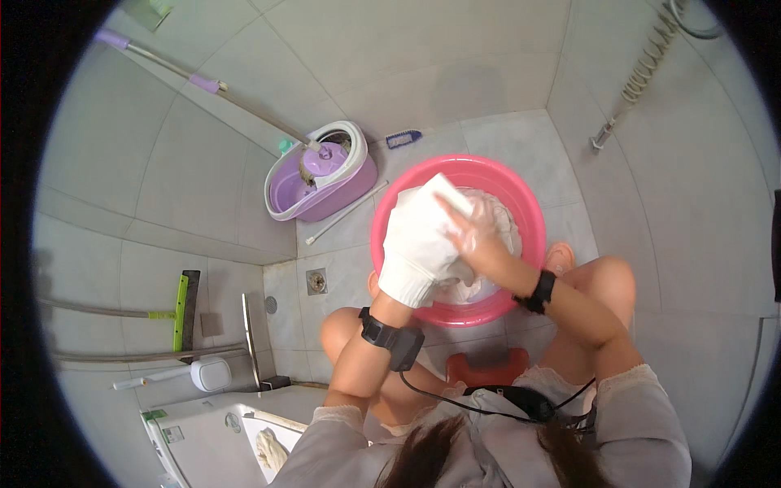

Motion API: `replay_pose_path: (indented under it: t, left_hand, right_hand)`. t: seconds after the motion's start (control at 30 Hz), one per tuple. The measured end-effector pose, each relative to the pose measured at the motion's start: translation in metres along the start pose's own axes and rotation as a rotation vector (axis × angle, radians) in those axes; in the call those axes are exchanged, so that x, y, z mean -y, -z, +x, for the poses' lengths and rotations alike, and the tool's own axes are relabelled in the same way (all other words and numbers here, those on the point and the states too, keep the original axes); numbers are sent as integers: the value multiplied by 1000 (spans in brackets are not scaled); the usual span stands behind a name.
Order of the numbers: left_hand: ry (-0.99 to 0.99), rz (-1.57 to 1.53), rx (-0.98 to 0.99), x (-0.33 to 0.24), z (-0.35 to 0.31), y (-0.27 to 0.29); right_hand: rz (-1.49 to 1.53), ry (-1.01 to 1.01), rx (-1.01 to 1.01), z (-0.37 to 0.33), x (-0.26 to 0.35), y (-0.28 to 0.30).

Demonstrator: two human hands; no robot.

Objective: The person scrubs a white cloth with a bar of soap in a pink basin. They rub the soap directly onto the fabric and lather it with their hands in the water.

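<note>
So we look partway in: the white garment (415, 236) is up over the pink basin (538, 224) on the tiled floor (517, 134), pulled over our left hand with its ribbed edge around the wrist. Those fingers are hidden, so we can't tell if they're gripping. Our right hand (476, 236) lies across the cloth, fingers extended, apparently sudsy; no idea if it's pinching anything. This piece doesn't seem done yet, and more pale cloth (509, 228) sits in the basin's right side, probably left to do.
</note>
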State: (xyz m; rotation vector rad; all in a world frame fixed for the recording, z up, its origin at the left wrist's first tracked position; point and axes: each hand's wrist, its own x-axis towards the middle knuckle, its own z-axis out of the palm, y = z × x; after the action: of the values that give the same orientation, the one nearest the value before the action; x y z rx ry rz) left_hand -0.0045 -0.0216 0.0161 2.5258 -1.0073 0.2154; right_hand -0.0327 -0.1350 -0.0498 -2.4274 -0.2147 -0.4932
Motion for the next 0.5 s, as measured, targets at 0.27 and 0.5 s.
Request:
replay_pose_path:
  t: [0.27,0.5]
  left_hand:
    - [-137,81,142,-12,4,16]
    - [251,-935,-155,20,-13,-36]
  right_hand:
    - [41,-132,31,5,-16,27]
    - [10,314,49,-18,21,18]
